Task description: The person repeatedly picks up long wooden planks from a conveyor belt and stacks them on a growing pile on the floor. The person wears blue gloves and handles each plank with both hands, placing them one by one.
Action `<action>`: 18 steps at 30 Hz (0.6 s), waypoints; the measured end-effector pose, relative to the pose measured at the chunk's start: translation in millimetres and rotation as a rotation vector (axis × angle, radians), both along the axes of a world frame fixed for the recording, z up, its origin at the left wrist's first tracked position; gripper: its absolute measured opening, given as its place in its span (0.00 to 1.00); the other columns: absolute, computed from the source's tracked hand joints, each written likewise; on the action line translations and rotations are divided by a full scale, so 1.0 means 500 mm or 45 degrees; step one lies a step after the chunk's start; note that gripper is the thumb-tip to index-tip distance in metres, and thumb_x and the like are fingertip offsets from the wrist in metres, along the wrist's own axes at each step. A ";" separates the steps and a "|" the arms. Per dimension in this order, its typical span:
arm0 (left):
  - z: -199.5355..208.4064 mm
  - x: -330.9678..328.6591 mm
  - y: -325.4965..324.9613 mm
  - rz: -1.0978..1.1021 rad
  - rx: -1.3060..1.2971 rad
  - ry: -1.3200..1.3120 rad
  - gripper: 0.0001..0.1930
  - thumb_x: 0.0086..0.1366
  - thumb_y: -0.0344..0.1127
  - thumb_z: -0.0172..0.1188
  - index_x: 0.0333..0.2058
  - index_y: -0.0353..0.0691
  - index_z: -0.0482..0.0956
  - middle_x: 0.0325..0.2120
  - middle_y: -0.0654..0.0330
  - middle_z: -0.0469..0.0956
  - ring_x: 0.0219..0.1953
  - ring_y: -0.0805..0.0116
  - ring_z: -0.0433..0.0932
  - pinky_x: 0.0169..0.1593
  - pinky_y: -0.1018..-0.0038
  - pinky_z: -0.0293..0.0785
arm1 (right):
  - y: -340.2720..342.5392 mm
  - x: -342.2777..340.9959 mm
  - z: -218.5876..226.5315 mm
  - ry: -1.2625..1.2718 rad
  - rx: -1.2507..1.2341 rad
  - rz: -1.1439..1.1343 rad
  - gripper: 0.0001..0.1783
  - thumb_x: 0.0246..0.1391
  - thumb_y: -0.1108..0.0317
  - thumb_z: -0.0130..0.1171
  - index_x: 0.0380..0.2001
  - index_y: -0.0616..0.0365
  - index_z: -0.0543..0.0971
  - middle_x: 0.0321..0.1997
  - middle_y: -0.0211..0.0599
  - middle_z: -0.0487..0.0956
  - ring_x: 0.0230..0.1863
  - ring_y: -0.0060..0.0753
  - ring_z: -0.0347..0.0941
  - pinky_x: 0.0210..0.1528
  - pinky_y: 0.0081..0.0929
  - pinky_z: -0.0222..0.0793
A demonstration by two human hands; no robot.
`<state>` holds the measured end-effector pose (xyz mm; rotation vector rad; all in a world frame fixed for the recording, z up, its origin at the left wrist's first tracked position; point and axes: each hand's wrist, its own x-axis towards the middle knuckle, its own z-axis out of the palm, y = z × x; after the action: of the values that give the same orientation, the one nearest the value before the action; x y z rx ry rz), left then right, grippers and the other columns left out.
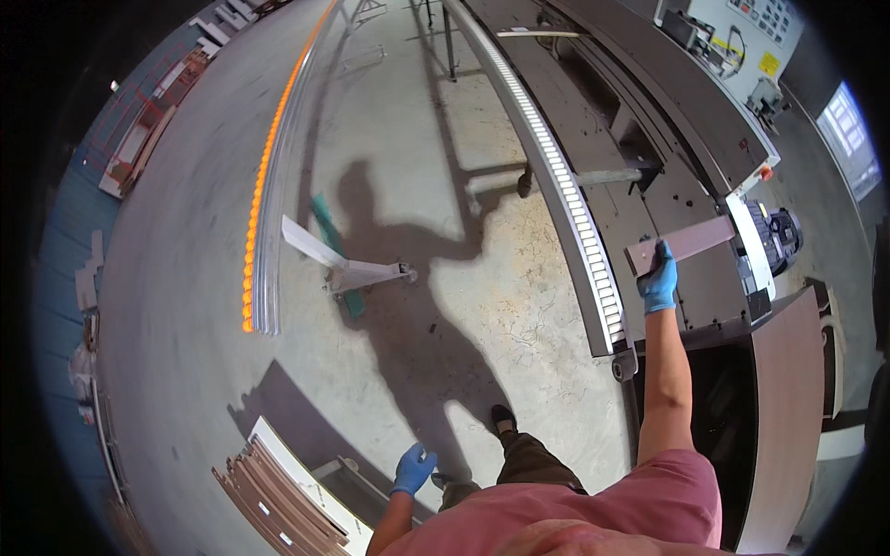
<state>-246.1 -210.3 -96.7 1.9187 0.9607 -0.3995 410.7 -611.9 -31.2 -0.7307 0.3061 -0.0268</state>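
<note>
My right hand [658, 280], in a blue glove, reaches out over the machine at the right. It is closed on the near end of a short brown board [697, 241]. The board's far end reaches the white edge of the machine [753, 243]. My left hand [413, 469], also gloved in blue, hangs low beside my body with its fingers loosely bent and nothing visible in it. To the left of that hand lies a stack of long brown boards [278, 496] with small white labels.
A roller conveyor [547, 153] runs along the machine's left side. A rail with orange rollers [252, 250] stands farther left. Between them is a white and green stand [348, 273] on the floor. A large wood-toned panel [788, 408] rises at my right, near a motor [783, 239].
</note>
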 end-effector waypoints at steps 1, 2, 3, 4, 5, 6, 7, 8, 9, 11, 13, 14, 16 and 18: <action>0.008 -0.049 -0.006 0.080 0.063 0.001 0.34 0.65 0.52 0.67 0.60 0.28 0.78 0.51 0.38 0.84 0.52 0.50 0.85 0.55 0.60 0.80 | 0.072 -0.075 0.022 0.011 0.003 0.187 0.19 0.70 0.57 0.60 0.55 0.55 0.83 0.56 0.38 0.85 0.59 0.41 0.80 0.67 0.47 0.74; 0.014 -0.062 -0.007 0.083 0.092 -0.036 0.35 0.65 0.52 0.67 0.61 0.28 0.77 0.51 0.37 0.83 0.53 0.48 0.85 0.56 0.59 0.79 | 0.096 -0.133 0.055 -0.017 0.013 0.244 0.19 0.70 0.57 0.59 0.56 0.56 0.83 0.57 0.38 0.85 0.59 0.42 0.80 0.67 0.47 0.74; 0.022 -0.059 -0.005 0.075 0.115 -0.079 0.35 0.65 0.52 0.67 0.61 0.28 0.77 0.52 0.37 0.83 0.54 0.46 0.84 0.57 0.58 0.79 | 0.104 -0.183 0.083 -0.050 0.015 0.289 0.19 0.70 0.56 0.59 0.57 0.56 0.82 0.58 0.39 0.84 0.60 0.42 0.79 0.67 0.47 0.74; 0.031 -0.062 -0.006 0.069 0.142 -0.122 0.36 0.65 0.52 0.66 0.62 0.28 0.76 0.53 0.36 0.82 0.55 0.44 0.84 0.58 0.57 0.79 | 0.119 -0.234 0.109 -0.083 0.022 0.335 0.20 0.71 0.56 0.58 0.57 0.56 0.81 0.58 0.39 0.84 0.60 0.42 0.79 0.67 0.46 0.74; 0.030 -0.072 -0.009 0.129 0.162 -0.196 0.36 0.66 0.53 0.66 0.62 0.28 0.76 0.54 0.36 0.82 0.56 0.42 0.82 0.59 0.56 0.78 | 0.162 -0.295 0.143 -0.087 0.009 0.365 0.20 0.71 0.56 0.58 0.57 0.56 0.81 0.58 0.39 0.84 0.59 0.42 0.79 0.66 0.46 0.75; 0.029 -0.071 -0.008 0.130 0.180 -0.234 0.36 0.66 0.53 0.67 0.63 0.29 0.76 0.55 0.36 0.82 0.57 0.42 0.82 0.60 0.56 0.78 | 0.185 -0.346 0.169 -0.097 -0.011 0.381 0.20 0.72 0.55 0.57 0.57 0.57 0.81 0.58 0.39 0.83 0.58 0.41 0.80 0.65 0.46 0.75; 0.029 -0.057 -0.004 0.117 0.191 -0.280 0.37 0.66 0.53 0.67 0.63 0.29 0.76 0.55 0.36 0.82 0.58 0.42 0.81 0.60 0.56 0.77 | 0.186 -0.372 0.155 -0.120 -0.058 0.431 0.19 0.71 0.55 0.59 0.55 0.57 0.81 0.55 0.39 0.84 0.55 0.40 0.80 0.63 0.44 0.76; 0.034 -0.058 -0.003 0.139 0.215 -0.301 0.37 0.66 0.54 0.67 0.63 0.29 0.76 0.56 0.36 0.81 0.59 0.42 0.81 0.61 0.57 0.77 | 0.243 -0.449 0.196 -0.120 -0.177 0.385 0.19 0.70 0.58 0.61 0.54 0.60 0.80 0.54 0.39 0.83 0.54 0.39 0.80 0.61 0.40 0.76; 0.090 -0.015 -0.011 0.169 0.162 -0.333 0.36 0.66 0.51 0.67 0.65 0.30 0.75 0.57 0.36 0.80 0.61 0.42 0.80 0.63 0.57 0.75 | 0.270 -0.507 0.216 -0.211 -0.227 0.415 0.22 0.68 0.62 0.63 0.58 0.66 0.78 0.52 0.43 0.84 0.51 0.38 0.81 0.58 0.40 0.77; 0.144 0.021 -0.011 0.196 0.193 -0.488 0.36 0.68 0.48 0.68 0.67 0.29 0.72 0.61 0.37 0.77 0.64 0.43 0.77 0.66 0.57 0.74 | 0.328 -0.613 0.222 -0.212 -0.542 0.499 0.19 0.68 0.62 0.63 0.54 0.66 0.81 0.49 0.40 0.85 0.47 0.33 0.82 0.53 0.34 0.78; 0.193 0.064 -0.018 0.321 0.083 -0.699 0.37 0.70 0.44 0.68 0.70 0.28 0.67 0.66 0.37 0.73 0.67 0.44 0.74 0.69 0.57 0.72 | 0.373 -0.710 0.187 -0.201 -0.515 0.669 0.16 0.67 0.68 0.63 0.52 0.68 0.84 0.46 0.41 0.87 0.43 0.32 0.84 0.50 0.32 0.80; 0.225 0.085 -0.027 0.436 -0.043 -0.825 0.38 0.71 0.42 0.68 0.71 0.28 0.65 0.68 0.38 0.70 0.69 0.45 0.72 0.70 0.56 0.71 | 0.401 -0.755 0.180 -0.133 -0.501 0.778 0.16 0.66 0.70 0.63 0.53 0.68 0.84 0.45 0.42 0.88 0.43 0.33 0.85 0.50 0.33 0.81; 0.259 0.114 -0.019 0.557 -0.172 -1.007 0.39 0.72 0.40 0.68 0.73 0.27 0.60 0.71 0.39 0.66 0.72 0.46 0.68 0.72 0.56 0.68 | 0.442 -0.838 0.128 -0.086 -0.668 0.968 0.16 0.64 0.71 0.66 0.53 0.65 0.84 0.47 0.40 0.88 0.45 0.32 0.85 0.52 0.31 0.82; 0.270 0.117 -0.012 0.632 -0.170 -1.108 0.41 0.73 0.38 0.67 0.75 0.27 0.55 0.73 0.40 0.61 0.74 0.47 0.64 0.73 0.56 0.67 | 0.495 -0.935 0.189 -0.119 -0.662 1.221 0.18 0.63 0.69 0.68 0.54 0.63 0.83 0.49 0.35 0.87 0.48 0.24 0.82 0.53 0.29 0.80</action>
<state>-187.8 -216.2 38.2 1.4238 0.7356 0.6067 -57.0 -364.4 63.4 -1.3289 -0.1755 0.7905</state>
